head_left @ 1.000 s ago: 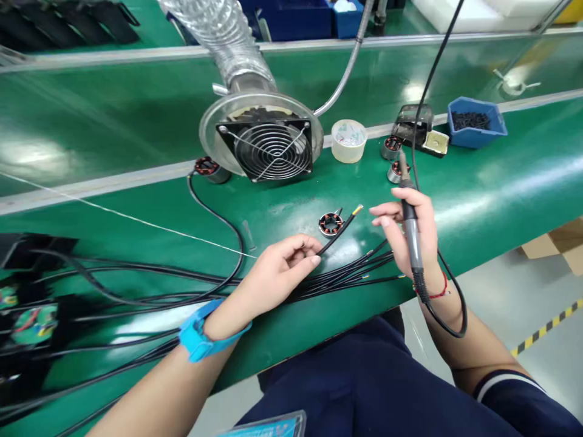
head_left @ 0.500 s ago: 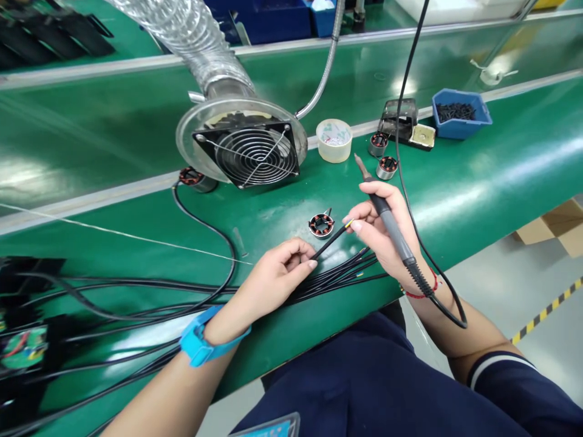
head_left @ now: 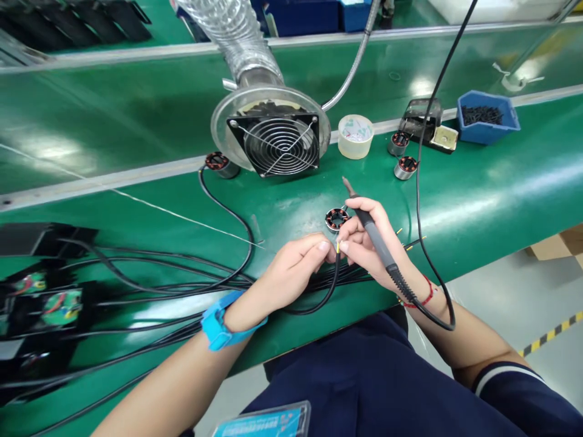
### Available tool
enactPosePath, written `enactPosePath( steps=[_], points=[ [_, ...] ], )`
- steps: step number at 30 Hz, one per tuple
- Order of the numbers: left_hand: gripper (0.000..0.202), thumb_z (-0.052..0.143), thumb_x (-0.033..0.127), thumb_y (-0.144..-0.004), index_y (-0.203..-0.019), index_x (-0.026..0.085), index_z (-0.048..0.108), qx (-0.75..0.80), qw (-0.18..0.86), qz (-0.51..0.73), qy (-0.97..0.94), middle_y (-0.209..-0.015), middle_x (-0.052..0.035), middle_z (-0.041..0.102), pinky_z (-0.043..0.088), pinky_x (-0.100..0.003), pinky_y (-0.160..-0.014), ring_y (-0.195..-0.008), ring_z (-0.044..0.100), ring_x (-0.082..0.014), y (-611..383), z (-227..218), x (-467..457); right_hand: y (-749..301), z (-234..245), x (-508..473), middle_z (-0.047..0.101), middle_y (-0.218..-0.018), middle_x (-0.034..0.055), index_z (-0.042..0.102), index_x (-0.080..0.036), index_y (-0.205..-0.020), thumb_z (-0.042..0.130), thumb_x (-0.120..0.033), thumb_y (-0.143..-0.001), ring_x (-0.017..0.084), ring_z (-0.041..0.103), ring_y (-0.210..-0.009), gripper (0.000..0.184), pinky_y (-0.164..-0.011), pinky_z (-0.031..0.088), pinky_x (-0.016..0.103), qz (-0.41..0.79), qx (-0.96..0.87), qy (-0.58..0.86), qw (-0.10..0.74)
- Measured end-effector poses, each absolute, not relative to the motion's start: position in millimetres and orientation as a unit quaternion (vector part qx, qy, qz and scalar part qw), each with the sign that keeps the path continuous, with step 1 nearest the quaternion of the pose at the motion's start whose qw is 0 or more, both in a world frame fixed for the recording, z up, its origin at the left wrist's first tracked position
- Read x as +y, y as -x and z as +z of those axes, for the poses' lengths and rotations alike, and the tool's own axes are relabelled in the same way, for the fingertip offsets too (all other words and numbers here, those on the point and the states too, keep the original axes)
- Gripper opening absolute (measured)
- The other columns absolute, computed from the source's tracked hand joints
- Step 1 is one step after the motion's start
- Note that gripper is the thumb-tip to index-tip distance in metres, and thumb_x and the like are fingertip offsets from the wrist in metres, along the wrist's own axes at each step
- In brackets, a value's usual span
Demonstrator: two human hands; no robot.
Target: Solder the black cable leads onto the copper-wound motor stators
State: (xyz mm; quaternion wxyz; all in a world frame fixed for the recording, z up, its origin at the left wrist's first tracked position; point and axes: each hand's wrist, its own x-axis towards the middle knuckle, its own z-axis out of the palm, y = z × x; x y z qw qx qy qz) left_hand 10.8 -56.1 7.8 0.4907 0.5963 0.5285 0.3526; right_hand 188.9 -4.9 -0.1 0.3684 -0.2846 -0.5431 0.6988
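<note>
My left hand pinches a thin black wire near its yellow-tipped end; the wire loops down below both hands. My right hand holds a soldering iron between its fingers, tip pointing up and to the left, while its thumb and forefinger also touch the wire's tip. Just behind the fingers a small motor stator with copper windings lies on the green bench. A bundle of more black wires runs left from under my hands.
A fume extractor fan on a flexible silver duct stands behind the stator. A tape roll, two more stators, a soldering stand and a blue bin of black parts sit at the right. Circuit boards lie far left.
Both hands came together: my right hand moved left with the iron and now touches the wire tip, and the wire has bent into a loop beneath them.
</note>
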Motion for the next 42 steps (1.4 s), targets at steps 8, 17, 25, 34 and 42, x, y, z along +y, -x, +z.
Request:
enactPosePath(
  steps=[8,17,25,34,42],
  points=[
    [0.039,0.050,0.038,-0.102,-0.069,0.018,0.056,0.494,0.569,0.345,-0.560,-0.068,0.0027,0.051,0.037,-0.027,-0.067,-0.066,0.045,-0.0120,-10,11,-60,-190,5,-7,0.063,-0.089,-0.0067,0.039,-0.029,-0.130,0.066,-0.014,-0.088,0.007,0.063,-0.066,0.052,-0.062,0.054,0.022,0.663,-0.599,0.247,0.375],
    [0.046,0.079,0.059,-0.082,-0.075,0.018,0.059,0.368,0.776,0.394,-0.327,-0.061,0.0016,0.056,0.036,-0.028,-0.060,-0.058,0.048,-0.0125,-14,18,-64,-181,6,-17,0.062,-0.095,-0.0036,0.045,-0.033,-0.134,0.060,-0.016,-0.098,0.009,0.063,-0.071,0.043,-0.063,0.057,0.023,0.486,-0.704,0.157,0.494],
    [0.019,0.071,0.032,-0.070,-0.065,0.019,0.058,0.537,0.607,0.434,-0.392,-0.060,0.0048,0.046,0.031,-0.027,-0.061,-0.059,0.037,-0.0106,-12,13,-46,-180,-13,-14,0.071,-0.099,-0.0004,0.044,-0.028,-0.133,0.064,-0.023,-0.095,0.016,0.073,-0.092,0.043,-0.087,0.060,0.036,0.482,-0.685,0.296,0.458],
    [0.012,0.063,0.030,-0.068,-0.064,0.018,0.060,0.615,0.446,0.475,-0.443,-0.063,0.0023,0.054,0.036,-0.027,-0.064,-0.065,0.046,-0.0128,-2,-17,-17,-211,-22,-5,0.074,-0.104,0.0036,0.062,-0.029,-0.134,0.062,-0.035,-0.103,0.018,0.069,-0.080,0.032,-0.075,0.059,0.037,0.327,-0.756,0.326,0.464],
    [0.010,0.061,0.027,-0.069,-0.064,0.018,0.060,0.617,0.431,0.483,-0.447,-0.065,0.0020,0.056,0.037,-0.027,-0.064,-0.066,0.048,-0.0126,-3,-19,-17,-211,-30,-10,0.068,-0.084,0.0013,0.066,-0.025,-0.112,0.061,-0.031,-0.099,0.015,0.058,-0.062,0.015,-0.053,0.050,0.030,0.245,-0.765,0.269,0.531]
  ],
)
